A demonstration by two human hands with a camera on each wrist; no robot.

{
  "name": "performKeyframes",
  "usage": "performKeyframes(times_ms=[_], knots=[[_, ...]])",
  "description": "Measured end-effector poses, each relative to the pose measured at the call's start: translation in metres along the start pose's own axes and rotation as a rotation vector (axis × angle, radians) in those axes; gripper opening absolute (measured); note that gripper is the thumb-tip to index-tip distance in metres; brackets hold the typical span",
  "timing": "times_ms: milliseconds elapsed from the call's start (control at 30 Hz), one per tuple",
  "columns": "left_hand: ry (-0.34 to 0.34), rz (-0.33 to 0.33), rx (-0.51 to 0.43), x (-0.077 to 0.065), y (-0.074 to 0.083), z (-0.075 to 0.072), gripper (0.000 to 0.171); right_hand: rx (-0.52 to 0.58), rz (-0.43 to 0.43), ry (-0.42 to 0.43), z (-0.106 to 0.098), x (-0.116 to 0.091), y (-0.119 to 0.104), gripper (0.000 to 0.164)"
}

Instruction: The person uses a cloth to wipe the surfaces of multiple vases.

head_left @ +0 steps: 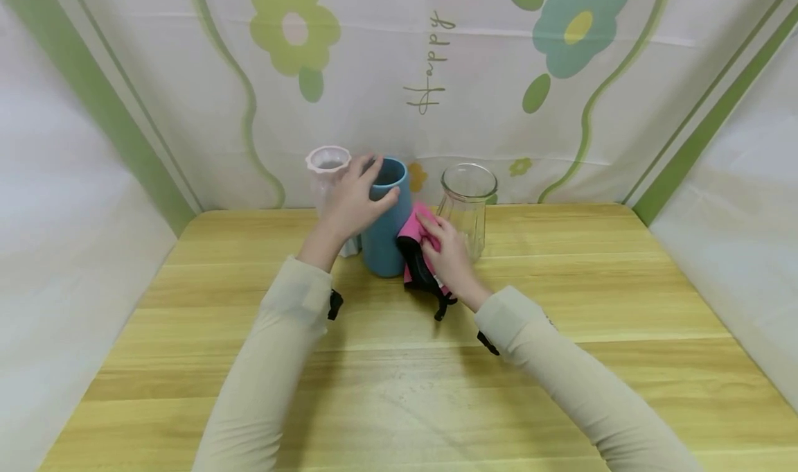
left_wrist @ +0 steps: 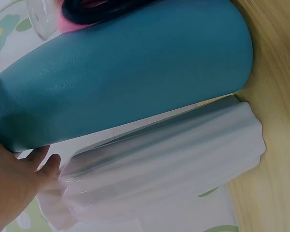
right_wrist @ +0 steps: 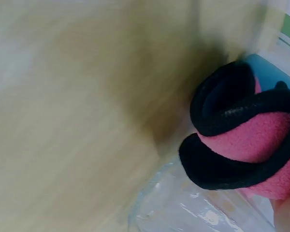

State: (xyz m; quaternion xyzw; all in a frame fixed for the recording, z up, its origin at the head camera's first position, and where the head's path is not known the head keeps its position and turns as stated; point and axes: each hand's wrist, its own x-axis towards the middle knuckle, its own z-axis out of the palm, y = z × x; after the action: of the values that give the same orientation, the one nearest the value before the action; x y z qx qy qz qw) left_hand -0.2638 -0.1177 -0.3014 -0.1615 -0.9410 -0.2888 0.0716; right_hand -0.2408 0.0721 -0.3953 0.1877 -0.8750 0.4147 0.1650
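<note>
My left hand point(head_left: 352, 205) holds a tall blue vase point(head_left: 382, 247) near its rim, thumb on one side and fingers on the other. The vase stands upright toward the back of the table; its smooth side fills much of the left wrist view. In my right hand point(head_left: 451, 257) is a pink cloth with black edging point(right_wrist: 261, 137), pinched and bunched against the vase's right side. The cloth's black trim curls outward in the right wrist view, where only a fingertip shows. Close to the left hand, a white fluted vase point(left_wrist: 164, 164) with a wavy rim stands beside the blue one.
A clear glass vase point(head_left: 476, 226) stands just right of the cloth, partly behind the right hand. Behind the three vases hangs a printed curtain point(head_left: 374, 70) with flowers. The wooden table point(head_left: 399, 389) stretches forward and to both sides, with white curtains along its flanks.
</note>
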Motion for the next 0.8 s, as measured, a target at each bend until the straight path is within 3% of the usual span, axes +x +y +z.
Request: performKeyframes(times_ms=[200, 333, 567, 800], knots=[[-0.008, 0.002, 0.044, 0.0, 0.001, -0.001, 0.077, -0.041, 0.071, -0.12, 0.0, -0.007, 0.006, 0.045], [-0.021, 0.002, 0.061, -0.001, 0.003, -0.002, 0.082, -0.07, 0.085, -0.157, 0.001, -0.011, 0.008, 0.046], [-0.034, -0.015, 0.03, -0.003, 0.006, -0.002, 0.084, -0.035, 0.086, -0.145, 0.002, -0.014, 0.011, 0.047], [0.002, -0.019, 0.007, -0.002, 0.006, 0.001, 0.083, 0.043, 0.04, -0.073, -0.001, -0.018, 0.013, 0.045]])
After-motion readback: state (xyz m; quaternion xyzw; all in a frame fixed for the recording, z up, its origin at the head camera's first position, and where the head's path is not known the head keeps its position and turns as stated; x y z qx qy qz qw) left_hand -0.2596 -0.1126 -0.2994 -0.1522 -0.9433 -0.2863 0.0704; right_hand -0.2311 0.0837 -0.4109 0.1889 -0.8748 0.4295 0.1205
